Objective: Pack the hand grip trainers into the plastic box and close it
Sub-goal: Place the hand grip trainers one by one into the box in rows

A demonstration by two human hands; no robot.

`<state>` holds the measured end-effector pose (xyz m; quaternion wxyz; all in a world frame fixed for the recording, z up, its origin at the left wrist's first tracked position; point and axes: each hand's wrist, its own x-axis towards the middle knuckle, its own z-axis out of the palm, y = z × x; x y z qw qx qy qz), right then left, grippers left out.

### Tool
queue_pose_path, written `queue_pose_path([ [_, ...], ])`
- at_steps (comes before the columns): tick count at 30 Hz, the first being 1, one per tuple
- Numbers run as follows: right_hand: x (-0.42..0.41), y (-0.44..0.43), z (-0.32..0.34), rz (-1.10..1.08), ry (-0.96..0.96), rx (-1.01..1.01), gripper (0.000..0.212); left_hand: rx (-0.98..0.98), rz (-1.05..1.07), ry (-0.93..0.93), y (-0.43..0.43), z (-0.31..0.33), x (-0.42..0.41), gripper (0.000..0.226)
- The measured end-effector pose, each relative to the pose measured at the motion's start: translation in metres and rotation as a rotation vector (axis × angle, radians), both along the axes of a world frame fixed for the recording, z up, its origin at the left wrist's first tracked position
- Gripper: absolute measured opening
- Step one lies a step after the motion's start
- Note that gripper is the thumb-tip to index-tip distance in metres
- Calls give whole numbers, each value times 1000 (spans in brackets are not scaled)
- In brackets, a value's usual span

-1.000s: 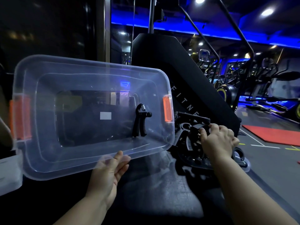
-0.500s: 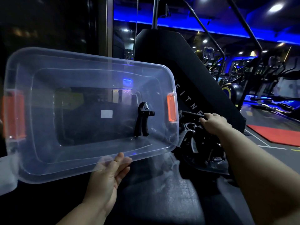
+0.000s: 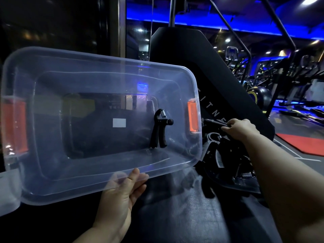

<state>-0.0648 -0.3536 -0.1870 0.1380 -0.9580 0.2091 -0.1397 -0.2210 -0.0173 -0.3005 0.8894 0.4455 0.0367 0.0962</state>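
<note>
- White letters "ITNE" [image 3: 213,109] readable on slanted black machine panel [image 3: 228,81]; rest of word hidden behind box edge and right hand.
- Small white label [image 3: 119,122] on box bottom, no readable print.
- No brand legible on any trainer.
- Plastic box [image 3: 52,174]: clear, rectangular, rounded corners, tipped up with open side facing camera, held in air left of centre; dark gym seen through its bottom.
- Orange latch [image 3: 192,118] on right short end, second orange latch [image 3: 14,127] on left short end, both seen through clear plastic.
- No lid on box.
- Hand grip trainer [image 3: 158,130] inside box, right of label: black, two handles pointing down and resting on lower wall, silver spring [image 3: 163,114] at top, round black knob [image 3: 170,122] sticking out right.
- Left hand [image 3: 121,193] under box, gripping lower long rim; thumb and fingers close together, part of hand blurred behind plastic.
- Right hand [image 3: 240,128] stretched out right of box, fingers curled tight round black handle of top trainer [image 3: 213,124].
- Pile of trainers [image 3: 226,160] just beside box's right end, below right hand: black handles, grey arches, loose spring showing; count not clear.
- Red mat [image 3: 305,144] on floor far right; blue-lit exercise machines [image 3: 263,88] behind.
</note>
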Motion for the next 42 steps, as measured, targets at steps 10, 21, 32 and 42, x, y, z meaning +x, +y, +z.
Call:
queue_pose_path([
  [10,-4,4,-3,31,-193,13,43,10,-4,10,-1,2,-1,27],
  [21,-78,80,-8,359,-788,386,32,20,4,30,-3,8,-6,18],
  [32,-152,154,-72,589,-630,691,18,-1,5,47,-5,15,-10,14],
  [42,-153,170,-65,550,-549,742,28,-41,-11,66,-3,8,-5,16],
])
